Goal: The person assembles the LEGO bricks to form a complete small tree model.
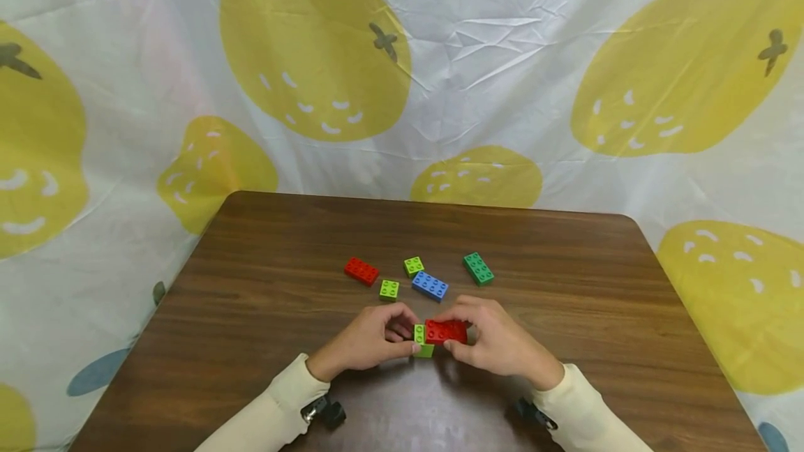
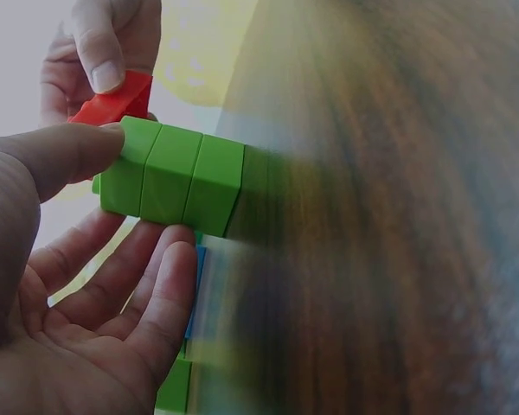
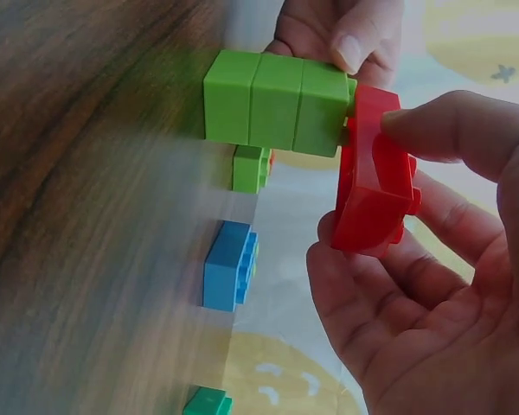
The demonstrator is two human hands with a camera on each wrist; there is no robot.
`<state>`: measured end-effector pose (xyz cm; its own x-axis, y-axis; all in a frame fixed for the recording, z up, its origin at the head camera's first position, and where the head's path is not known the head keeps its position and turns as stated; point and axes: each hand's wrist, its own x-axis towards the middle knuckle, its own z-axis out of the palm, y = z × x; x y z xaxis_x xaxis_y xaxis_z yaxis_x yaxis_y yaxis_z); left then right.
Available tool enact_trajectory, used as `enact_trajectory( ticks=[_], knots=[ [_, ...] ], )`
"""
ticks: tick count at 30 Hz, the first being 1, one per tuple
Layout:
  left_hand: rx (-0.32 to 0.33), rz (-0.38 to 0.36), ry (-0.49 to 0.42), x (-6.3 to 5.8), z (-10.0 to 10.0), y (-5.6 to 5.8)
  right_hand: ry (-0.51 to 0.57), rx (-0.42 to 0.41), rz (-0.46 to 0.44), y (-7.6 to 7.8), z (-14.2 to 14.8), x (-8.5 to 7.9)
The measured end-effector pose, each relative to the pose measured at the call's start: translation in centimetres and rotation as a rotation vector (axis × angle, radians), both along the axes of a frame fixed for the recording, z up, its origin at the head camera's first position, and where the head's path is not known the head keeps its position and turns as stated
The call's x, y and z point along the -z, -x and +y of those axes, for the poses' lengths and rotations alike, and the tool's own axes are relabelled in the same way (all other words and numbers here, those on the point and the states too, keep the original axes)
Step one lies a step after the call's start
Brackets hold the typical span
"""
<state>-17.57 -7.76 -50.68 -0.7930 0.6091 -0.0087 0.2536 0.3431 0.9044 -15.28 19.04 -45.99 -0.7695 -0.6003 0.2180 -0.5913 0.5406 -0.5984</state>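
Three light green building bricks form an upright stack (image 3: 275, 102) on the wooden table. My left hand (image 1: 370, 339) holds that stack near its top, with the thumb on one side and the fingertips on the other. Pinched between the thumb and fingers of my right hand (image 1: 499, 340) is a red building brick (image 3: 376, 177). It sits at the top of the stack, offset to the right, so most of it overhangs and some green studs show beside it. In the right wrist view the red brick is slightly tilted; whether it is fully pressed down I cannot tell.
Beyond the hands lie a red brick (image 1: 361, 271), a blue brick (image 1: 430, 286), a dark green brick (image 1: 479, 268) and two small light green bricks, one nearer (image 1: 389, 290) and one farther (image 1: 413, 266). Behind the table (image 1: 565, 250) hangs a lemon-patterned cloth (image 1: 477, 103).
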Motion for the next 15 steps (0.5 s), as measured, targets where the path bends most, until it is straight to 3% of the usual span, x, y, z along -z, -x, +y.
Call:
enact_trajectory(
  ticks=[15],
  knots=[
    [0.004,-0.001,-0.001,-0.08,0.02,-0.1,0.032,0.016,0.021,0.15,-0.68,0.18]
  ],
)
